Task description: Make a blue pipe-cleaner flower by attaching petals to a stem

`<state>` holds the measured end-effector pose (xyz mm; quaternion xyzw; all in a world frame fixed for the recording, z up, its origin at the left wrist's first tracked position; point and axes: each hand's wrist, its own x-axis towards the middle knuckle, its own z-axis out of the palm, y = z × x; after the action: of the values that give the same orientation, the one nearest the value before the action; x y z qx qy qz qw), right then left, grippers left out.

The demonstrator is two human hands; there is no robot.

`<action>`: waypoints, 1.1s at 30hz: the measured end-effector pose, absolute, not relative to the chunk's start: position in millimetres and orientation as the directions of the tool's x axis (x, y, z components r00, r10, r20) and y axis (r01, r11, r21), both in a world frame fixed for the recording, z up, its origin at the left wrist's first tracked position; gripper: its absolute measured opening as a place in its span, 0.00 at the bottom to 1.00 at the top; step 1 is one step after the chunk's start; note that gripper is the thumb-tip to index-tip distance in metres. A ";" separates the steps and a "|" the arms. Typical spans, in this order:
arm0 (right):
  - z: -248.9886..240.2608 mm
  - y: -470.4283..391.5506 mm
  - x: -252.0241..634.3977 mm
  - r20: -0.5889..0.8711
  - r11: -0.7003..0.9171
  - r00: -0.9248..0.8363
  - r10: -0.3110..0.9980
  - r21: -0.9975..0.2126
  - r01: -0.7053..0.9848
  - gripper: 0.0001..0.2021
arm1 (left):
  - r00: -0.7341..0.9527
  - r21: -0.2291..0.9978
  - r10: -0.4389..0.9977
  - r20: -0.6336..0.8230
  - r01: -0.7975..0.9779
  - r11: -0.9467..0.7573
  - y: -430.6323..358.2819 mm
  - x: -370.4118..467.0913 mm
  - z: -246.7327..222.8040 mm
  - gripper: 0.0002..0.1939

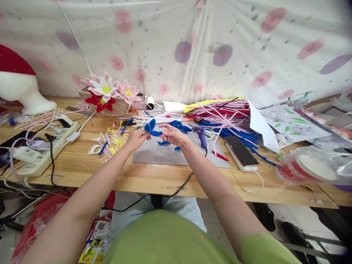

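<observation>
Above the grey cutting mat (143, 157) my left hand (138, 139) pinches a piece of blue pipe cleaner petals (150, 126) joined at one end. The petals fan upward and to the right from its fingertips. Closed at the tip of the petal that stretches right, the thumb and finger of my right hand (173, 134) grip it, with the other fingers partly raised. More blue looped petals (178, 125) lie on the mat just behind my right hand. A purple hot glue gun (202, 137) rests to the right, nozzle pointing left.
Pipe cleaner bundles (220, 117) are heaped at the back right. A phone (242, 150) and red-handled tool (220, 156) lie right of the glue gun. Yellow and pink scraps (111, 143) litter the left, near a power strip (49, 150). Fluffy flowers (106, 90) stand behind. A cable (181, 187) crosses the table edge.
</observation>
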<state>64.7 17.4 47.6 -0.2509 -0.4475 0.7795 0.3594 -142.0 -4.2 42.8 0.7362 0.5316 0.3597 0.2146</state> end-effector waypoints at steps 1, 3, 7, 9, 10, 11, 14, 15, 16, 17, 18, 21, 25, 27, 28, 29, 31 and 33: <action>48.2 18.6 64.0 -0.060 -0.332 -0.604 0.794 -0.876 -0.349 0.18 | 0.167 0.743 0.943 0.287 0.582 -0.329 -1.8 -140.3 44.3 0.13; 48.9 20.7 62.9 -0.042 -0.311 -0.582 0.812 -0.875 -0.371 0.18 | 0.143 0.838 0.960 0.240 0.469 -0.279 2.8 -135.2 47.8 0.13; 47.7 25.4 61.1 -0.014 -0.272 -0.501 0.866 -0.853 -0.446 0.15 | 0.082 0.966 0.994 0.075 0.243 -0.093 9.2 -121.5 50.4 0.14; 46.8 27.9 60.7 -0.026 -0.273 -0.464 0.886 -0.837 -0.474 0.13 | 0.051 0.981 0.999 0.015 0.195 -0.025 10.6 -115.5 49.3 0.13; 46.5 29.1 61.0 -0.036 -0.277 -0.452 0.891 -0.832 -0.480 0.11 | 0.034 0.983 0.999 -0.006 0.181 -0.001 10.9 -113.1 48.5 0.12; 46.3 30.3 61.8 -0.045 -0.280 -0.443 0.895 -0.831 -0.481 0.09 | 0.016 0.985 1.000 -0.022 0.170 0.019 11.1 -111.2 47.8 0.11; 44.8 34.4 68.4 -0.066 -0.269 -0.396 0.916 -0.833 -0.483 0.03 | -0.034 0.990 0.997 -0.063 0.122 0.066 11.4 -107.8 46.5 0.09; 43.5 35.8 72.1 -0.074 -0.264 -0.374 0.924 -0.833 -0.487 0.04 | -0.043 0.992 0.996 -0.080 0.096 0.084 11.5 -107.2 46.5 0.09; 41.6 37.0 76.2 -0.082 -0.259 -0.353 0.932 -0.832 -0.491 0.05 | -0.045 0.993 0.994 -0.100 0.064 0.103 11.6 -106.5 46.7 0.09; 39.1 38.0 80.6 -0.092 -0.257 -0.333 0.939 -0.830 -0.495 0.06 | -0.040 0.991 0.991 -0.128 0.025 0.129 11.7 -105.8 47.1 0.08; 35.8 38.7 84.9 -0.102 -0.255 -0.314 0.944 -0.830 -0.496 0.07 | -0.027 0.987 0.987 -0.160 -0.021 0.159 11.9 -105.0 47.6 0.08; 23.7 38.7 93.2 -0.123 -0.252 -0.280 0.952 -0.836 -0.487 0.13 | 0.036 0.947 0.963 -0.265 -0.176 0.267 12.8 -101.8 48.5 0.07; 10.5 39.2 91.0 -0.149 -0.252 -0.248 0.957 -0.849 -0.464 0.14 | 0.103 0.857 0.910 -0.401 -0.309 0.413 15.2 -98.7 45.9 0.05; 8.6 40.8 88.0 -0.168 -0.251 -0.228 0.959 -0.876 -0.412 0.11 | 0.134 0.818 0.885 -0.446 -0.340 0.464 16.5 -98.7 43.1 0.06; 9.0 41.4 86.9 -0.175 -0.250 -0.223 0.959 -0.892 -0.377 0.10 | 0.146 0.803 0.877 -0.458 -0.355 0.478 16.9 -98.8 41.7 0.07; 10.1 41.6 86.1 -0.178 -0.247 -0.222 0.959 -0.908 -0.338 0.09 | 0.151 0.792 0.873 -0.464 -0.372 0.485 16.9 -98.9 40.3 0.07; 13.7 40.0 84.6 -0.166 -0.225 -0.233 0.958 -0.940 -0.255 0.08 | 0.173 0.767 0.869 -0.463 -0.412 0.491 15.3 -98.7 37.9 0.07; 17.4 36.0 81.7 -0.139 -0.184 -0.247 0.959 -0.968 -0.170 0.06 | 0.225 0.735 0.868 -0.443 -0.462 0.496 11.8 -97.6 35.7 0.07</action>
<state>81.7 36.0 17.4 -0.4267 -0.4621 0.6402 0.4411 -97.6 11.8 35.7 0.2328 0.4354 0.4450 0.7471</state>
